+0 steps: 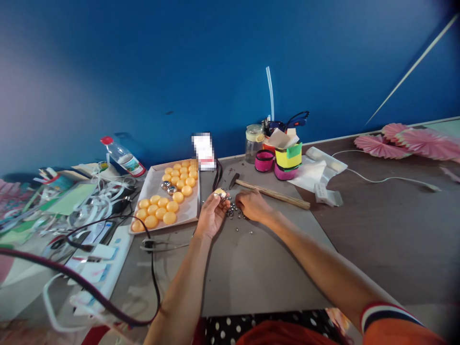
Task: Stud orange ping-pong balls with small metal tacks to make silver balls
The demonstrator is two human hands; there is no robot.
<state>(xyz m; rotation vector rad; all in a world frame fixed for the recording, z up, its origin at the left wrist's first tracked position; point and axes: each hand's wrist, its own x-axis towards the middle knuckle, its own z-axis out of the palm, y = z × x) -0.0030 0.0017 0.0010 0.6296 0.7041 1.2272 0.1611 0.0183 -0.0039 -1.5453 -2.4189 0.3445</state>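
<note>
Between the fingertips of my left hand (211, 213) is a small orange ball (220, 192) partly covered with shiny silver pieces. Just to its right, my right hand (254, 205) bends its fingers down at the edge of a scatter of small silver studs (233, 211); whatever is in that pinch is hidden. Behind my right hand lies a hammer (271, 190) with a wooden handle. A shallow white box (194, 203) to the left holds many plain orange balls (161, 213) and two silver-covered balls (168, 187).
Cables, papers and a white power strip (115, 258) crowd the left side. A plastic bottle (125, 158) leans near the blue wall. At the back stand a glass jar (253, 146) and a yellow-and-pink holder (288, 158). Pink paper fans (424, 141) lie far right.
</note>
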